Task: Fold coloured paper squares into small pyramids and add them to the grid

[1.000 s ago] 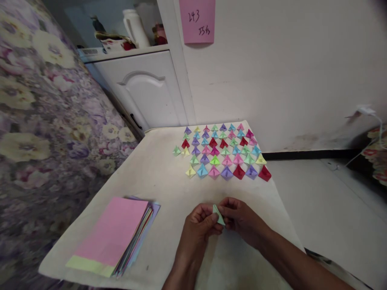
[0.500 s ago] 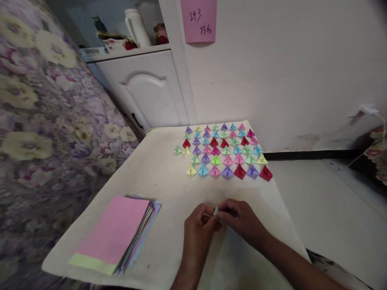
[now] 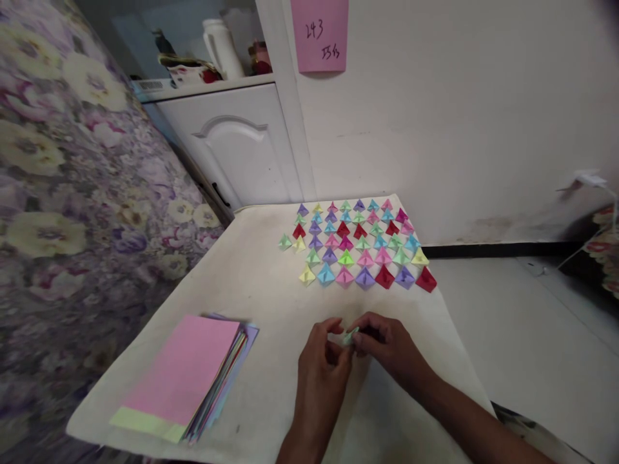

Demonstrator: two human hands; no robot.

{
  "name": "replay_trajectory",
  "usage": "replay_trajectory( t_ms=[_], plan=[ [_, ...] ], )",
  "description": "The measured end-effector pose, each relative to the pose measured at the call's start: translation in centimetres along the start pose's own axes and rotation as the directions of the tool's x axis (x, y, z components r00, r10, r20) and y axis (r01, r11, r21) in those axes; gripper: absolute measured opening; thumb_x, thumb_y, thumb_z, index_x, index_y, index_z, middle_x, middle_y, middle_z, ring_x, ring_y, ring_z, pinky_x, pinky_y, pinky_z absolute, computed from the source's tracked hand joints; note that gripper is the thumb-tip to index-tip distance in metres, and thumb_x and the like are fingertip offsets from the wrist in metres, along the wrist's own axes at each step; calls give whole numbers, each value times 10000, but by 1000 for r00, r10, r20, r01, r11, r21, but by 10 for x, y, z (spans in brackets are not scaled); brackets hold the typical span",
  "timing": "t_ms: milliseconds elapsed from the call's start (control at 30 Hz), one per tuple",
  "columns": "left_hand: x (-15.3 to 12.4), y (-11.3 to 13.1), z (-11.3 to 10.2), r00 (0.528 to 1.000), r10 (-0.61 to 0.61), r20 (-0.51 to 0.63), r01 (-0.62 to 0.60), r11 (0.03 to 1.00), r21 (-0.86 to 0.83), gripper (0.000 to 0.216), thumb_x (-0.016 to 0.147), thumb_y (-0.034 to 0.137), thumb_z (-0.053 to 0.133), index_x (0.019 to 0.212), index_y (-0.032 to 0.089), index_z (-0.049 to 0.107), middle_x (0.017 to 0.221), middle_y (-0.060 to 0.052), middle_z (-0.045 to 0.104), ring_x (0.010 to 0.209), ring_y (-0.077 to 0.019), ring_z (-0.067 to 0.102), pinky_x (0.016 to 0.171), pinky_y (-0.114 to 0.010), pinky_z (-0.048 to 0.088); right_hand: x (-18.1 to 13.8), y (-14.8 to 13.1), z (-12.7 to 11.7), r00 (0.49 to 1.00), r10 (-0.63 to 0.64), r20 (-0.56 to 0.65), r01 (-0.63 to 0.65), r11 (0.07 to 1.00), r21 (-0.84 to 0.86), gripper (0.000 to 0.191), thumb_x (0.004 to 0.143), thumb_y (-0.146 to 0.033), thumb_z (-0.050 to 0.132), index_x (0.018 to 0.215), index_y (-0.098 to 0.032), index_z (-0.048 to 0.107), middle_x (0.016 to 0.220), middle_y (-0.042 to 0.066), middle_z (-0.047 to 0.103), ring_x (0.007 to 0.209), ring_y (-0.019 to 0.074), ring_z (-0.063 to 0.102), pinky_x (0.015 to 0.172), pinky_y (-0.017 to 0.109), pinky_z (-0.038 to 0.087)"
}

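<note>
Both of my hands meet over the near middle of a cream table [image 3: 261,283]. My left hand [image 3: 323,364] and my right hand [image 3: 387,348] pinch a small folded light-green paper piece [image 3: 349,336] between their fingertips; most of it is hidden by the fingers. Beyond the hands, several small folded paper pieces [image 3: 360,248] in many colours lie in rows at the far right of the table.
A stack of coloured paper sheets [image 3: 186,377], pink on top, lies at the near left. A floral-covered bed [image 3: 62,212] runs along the left. A white cabinet [image 3: 232,151] and a wall with a pink note [image 3: 319,33] stand behind; bare floor [image 3: 522,335] lies right.
The green piece showed as a flat triangle between my fingers a second ago; now my fingers have closed over it and only a small edge shows. The hands shifted slightly forward.
</note>
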State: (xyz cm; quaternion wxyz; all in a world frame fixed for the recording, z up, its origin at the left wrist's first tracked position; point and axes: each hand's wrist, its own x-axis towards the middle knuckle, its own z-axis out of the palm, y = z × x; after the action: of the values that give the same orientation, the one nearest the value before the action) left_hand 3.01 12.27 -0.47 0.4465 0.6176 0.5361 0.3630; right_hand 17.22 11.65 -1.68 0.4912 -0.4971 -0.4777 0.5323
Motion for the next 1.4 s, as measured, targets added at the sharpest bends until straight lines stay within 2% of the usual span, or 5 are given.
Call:
replay_trajectory(
  t_ms=[200,467,867,1133,1400],
  plan=[
    [4,2,-5,968,-107,225,184,915,-359,277,740,264,622,991,159,566,817,-48,631,643,-153,601,579,-253,473,3,1,-4,999,40,14,-42,965,259,141,737,-288,627,796,-163,601,629,-8,603,590,124,567,597,258,467],
    [6,-2,-8,955,-147,257,275,761,-587,232,809,302,566,944,116,603,742,-72,667,654,-142,605,624,-252,470,-1,-1,-4,998,-38,44,31,991,130,73,766,-209,595,830,-176,581,686,-9,625,659,131,585,641,257,464],
    [8,-11,-8,930,-257,262,367,678,-637,158,697,248,688,761,120,623,730,-51,665,622,-112,601,611,-217,469,-4,-8,-7,985,-149,92,167,958,-234,231,763,-131,534,958,-215,625,834,17,650,765,160,610,681,272,473],
    [9,-8,-7,951,-254,177,310,765,-565,168,673,279,693,698,134,613,653,-18,643,583,-111,584,593,-223,473,-5,-5,-7,954,-287,92,301,900,-314,188,775,-128,534,911,-225,620,886,30,596,712,140,583,641,260,466],
    [8,-8,-6,945,-242,219,323,786,-527,189,726,329,641,746,144,607,672,-17,637,592,-125,600,595,-236,485,-3,-1,-8,935,-344,90,349,840,-415,105,810,-138,517,789,-212,589,780,16,564,703,141,539,647,260,427]
  ],
)
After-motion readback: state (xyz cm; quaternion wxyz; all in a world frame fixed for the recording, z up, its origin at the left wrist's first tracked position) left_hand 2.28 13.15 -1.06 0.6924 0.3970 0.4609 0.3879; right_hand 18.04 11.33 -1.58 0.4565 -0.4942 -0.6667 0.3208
